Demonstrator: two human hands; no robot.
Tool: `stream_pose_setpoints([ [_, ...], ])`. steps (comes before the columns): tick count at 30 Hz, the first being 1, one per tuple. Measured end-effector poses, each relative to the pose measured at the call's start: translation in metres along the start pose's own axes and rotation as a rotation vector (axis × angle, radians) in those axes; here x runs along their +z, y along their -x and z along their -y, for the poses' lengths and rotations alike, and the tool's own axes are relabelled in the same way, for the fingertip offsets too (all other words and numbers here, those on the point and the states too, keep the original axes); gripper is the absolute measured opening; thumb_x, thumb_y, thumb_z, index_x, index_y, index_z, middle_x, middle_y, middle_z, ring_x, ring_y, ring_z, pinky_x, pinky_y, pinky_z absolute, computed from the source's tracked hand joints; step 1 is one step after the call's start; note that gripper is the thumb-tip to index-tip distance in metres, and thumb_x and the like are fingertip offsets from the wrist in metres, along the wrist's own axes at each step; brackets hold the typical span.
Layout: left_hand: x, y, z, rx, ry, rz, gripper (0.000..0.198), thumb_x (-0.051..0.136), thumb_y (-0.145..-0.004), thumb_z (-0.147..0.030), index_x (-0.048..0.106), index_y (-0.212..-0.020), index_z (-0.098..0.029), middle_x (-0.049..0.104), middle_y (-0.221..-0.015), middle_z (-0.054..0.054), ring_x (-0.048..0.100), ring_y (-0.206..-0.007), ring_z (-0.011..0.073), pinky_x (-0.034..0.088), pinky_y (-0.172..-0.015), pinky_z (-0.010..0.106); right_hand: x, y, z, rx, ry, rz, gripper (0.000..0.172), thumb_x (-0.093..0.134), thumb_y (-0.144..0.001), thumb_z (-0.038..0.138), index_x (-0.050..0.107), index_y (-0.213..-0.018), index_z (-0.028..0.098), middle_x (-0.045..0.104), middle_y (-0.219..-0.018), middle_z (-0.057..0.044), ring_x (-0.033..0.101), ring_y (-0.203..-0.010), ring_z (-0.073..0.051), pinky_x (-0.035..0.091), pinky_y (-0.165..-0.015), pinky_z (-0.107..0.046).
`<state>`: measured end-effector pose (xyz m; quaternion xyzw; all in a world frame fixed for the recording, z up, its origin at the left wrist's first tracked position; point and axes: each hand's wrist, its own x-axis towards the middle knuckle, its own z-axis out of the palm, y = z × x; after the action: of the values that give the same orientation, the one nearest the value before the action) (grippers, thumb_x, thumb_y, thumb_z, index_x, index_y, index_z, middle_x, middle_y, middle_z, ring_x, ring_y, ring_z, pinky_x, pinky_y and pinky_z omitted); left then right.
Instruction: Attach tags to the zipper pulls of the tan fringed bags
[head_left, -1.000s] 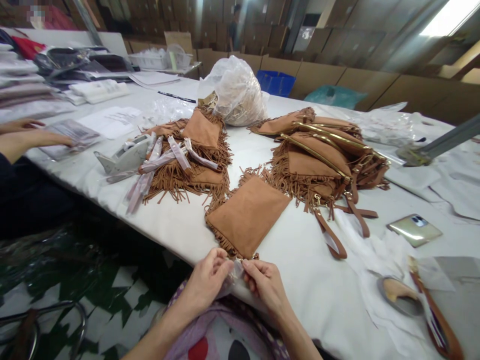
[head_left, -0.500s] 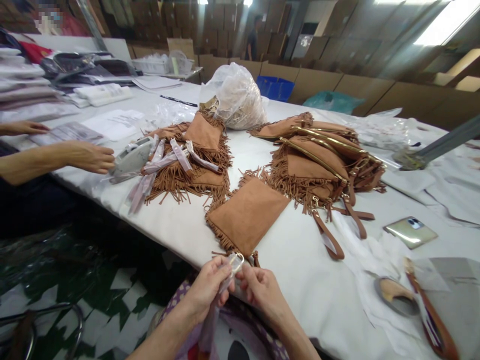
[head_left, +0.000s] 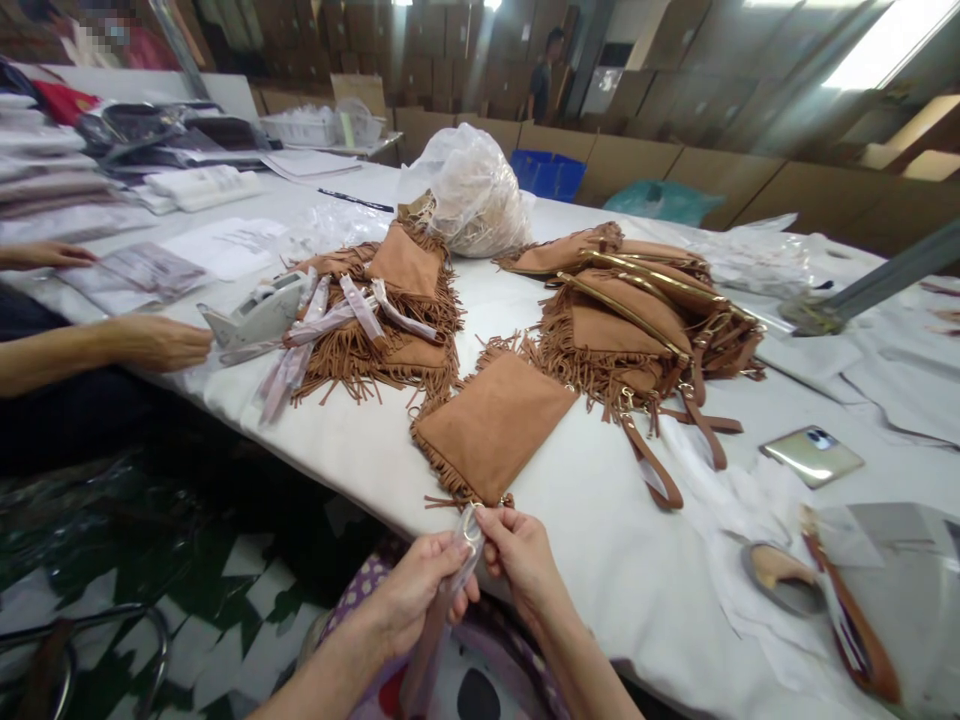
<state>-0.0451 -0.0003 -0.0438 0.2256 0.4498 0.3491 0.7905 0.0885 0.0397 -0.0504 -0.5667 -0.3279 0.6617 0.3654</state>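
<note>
Fringed tan suede pouch (head_left: 495, 425) lies flat at the near edge of a white-covered tabletop (head_left: 600, 540), its corner hardware reaching the person's hands. The right hand (head_left: 517, 555) pinches a small metal clasp (head_left: 471, 522) wrapped in clear film, fingers closed on it just below the pouch's corner. The left hand (head_left: 420, 590) grips the brown strap (head_left: 427, 650) that hangs from the clasp toward the lap, fingers curled shut around it and touching the right hand.

Behind the pouch, a pile of fringed pouches (head_left: 382, 320) carries strips of wrapped straps (head_left: 315, 330), and to the right a heap of pouches with gold bars and wrist straps (head_left: 645, 320) spreads across the cloth. A clear bag of hardware (head_left: 472, 190) stands farther back. A co-worker's hand (head_left: 161, 342) rests at the left edge just beside a grey tape dispenser (head_left: 251, 315). A phone (head_left: 810, 455) lies well to the right, with a loose strap (head_left: 847, 610) near the corner.
</note>
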Motion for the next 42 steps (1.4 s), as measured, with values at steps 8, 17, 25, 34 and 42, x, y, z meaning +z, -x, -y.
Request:
stream_pose_setpoints([
  [8,0.011,0.000,0.017,0.114,-0.002,-0.251,0.040,0.064,-0.070,-0.053,0.053,-0.073,-0.015,0.058,-0.054,-0.003,0.028,-0.028,0.0005,0.013,-0.030,0.014,0.003,0.001,-0.005,-0.085,0.055,-0.049,0.044,0.066,-0.067,0.058,0.055,-0.057,0.017,0.047,-0.036,0.006,0.035,-0.030,-0.006,0.024,-0.034,-0.020],
  [17,0.004,-0.004,0.019,0.234,-0.198,-0.347,0.045,0.055,-0.075,-0.057,0.058,-0.065,-0.014,0.053,-0.045,-0.003,0.032,-0.025,0.0032,0.016,-0.028,0.016,-0.001,0.011,-0.006,-0.005,0.229,0.143,0.047,0.059,-0.072,0.061,0.054,-0.059,0.016,0.055,-0.041,0.003,0.039,-0.029,-0.006,0.027,-0.031,-0.018],
  [25,0.008,-0.006,0.022,0.261,-0.211,-0.389,0.052,0.050,-0.074,-0.067,0.055,-0.068,-0.016,0.045,-0.035,-0.007,0.033,-0.023,0.0053,0.019,-0.027,0.015,0.003,0.010,-0.011,-0.027,0.104,0.170,0.044,0.059,-0.074,0.055,0.049,-0.055,0.017,0.050,-0.037,0.004,0.033,-0.027,-0.004,0.020,-0.031,-0.018],
  [34,0.005,-0.004,0.019,0.321,-0.164,-0.434,0.038,0.061,-0.072,-0.054,0.052,-0.071,-0.017,0.048,-0.038,-0.008,0.035,-0.025,0.0048,0.019,-0.027,0.013,0.002,0.010,-0.009,-0.012,0.154,0.166,0.042,0.061,-0.072,0.056,0.055,-0.064,0.016,0.052,-0.045,0.006,0.040,-0.032,-0.005,0.028,-0.033,-0.018],
  [42,0.006,-0.002,0.022,0.436,-0.317,-0.440,0.029,0.055,-0.081,-0.046,0.055,-0.084,-0.017,0.058,-0.051,-0.006,0.034,-0.028,0.0046,0.023,-0.028,0.015,0.007,0.007,-0.009,0.028,0.142,0.105,0.030,0.060,-0.072,0.043,0.052,-0.058,0.017,0.048,-0.037,0.007,0.036,-0.027,-0.005,0.025,-0.031,-0.018],
])
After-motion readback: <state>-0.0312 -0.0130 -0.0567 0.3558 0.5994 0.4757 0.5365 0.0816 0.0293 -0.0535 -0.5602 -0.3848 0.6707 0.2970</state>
